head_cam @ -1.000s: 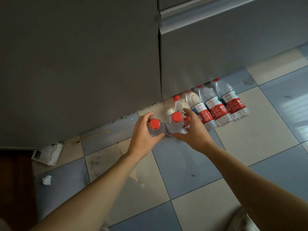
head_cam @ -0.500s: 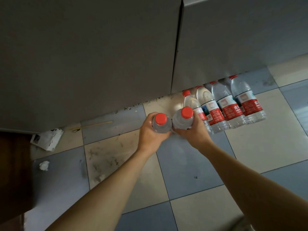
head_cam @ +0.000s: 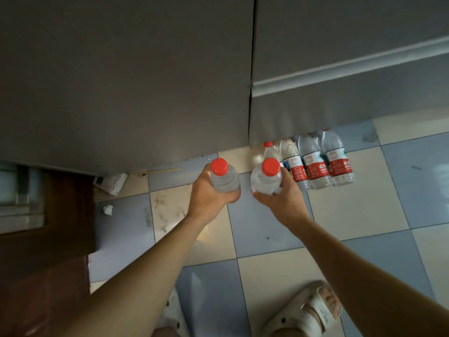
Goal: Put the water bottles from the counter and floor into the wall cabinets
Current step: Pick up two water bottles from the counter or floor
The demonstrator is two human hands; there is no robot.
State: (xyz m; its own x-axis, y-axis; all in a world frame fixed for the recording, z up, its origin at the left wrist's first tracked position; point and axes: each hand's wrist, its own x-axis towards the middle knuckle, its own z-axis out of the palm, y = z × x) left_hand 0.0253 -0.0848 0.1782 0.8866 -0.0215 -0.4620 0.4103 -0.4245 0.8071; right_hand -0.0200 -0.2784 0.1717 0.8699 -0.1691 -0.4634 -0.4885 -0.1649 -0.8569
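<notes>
My left hand [head_cam: 209,198] grips one clear water bottle [head_cam: 224,180] with a red cap, held upright above the floor. My right hand [head_cam: 283,199] grips a second red-capped water bottle [head_cam: 266,181] just to its right; the two bottles are apart. Several more bottles with red labels [head_cam: 315,166] stand in a row on the tiled floor against the base of the grey cabinet, behind my right hand.
Grey base cabinet doors [head_cam: 145,81] fill the top, with a handle rail [head_cam: 352,66] at the right. A white scrap box [head_cam: 113,182] and crumpled paper [head_cam: 108,209] lie on the floor at left beside a brown wooden door [head_cam: 43,215]. My sandalled feet [head_cam: 308,310] stand below.
Both hands have lifted the two bottles up and toward me, and the bottles have moved apart. The view has shifted so my feet and the brown door now show.
</notes>
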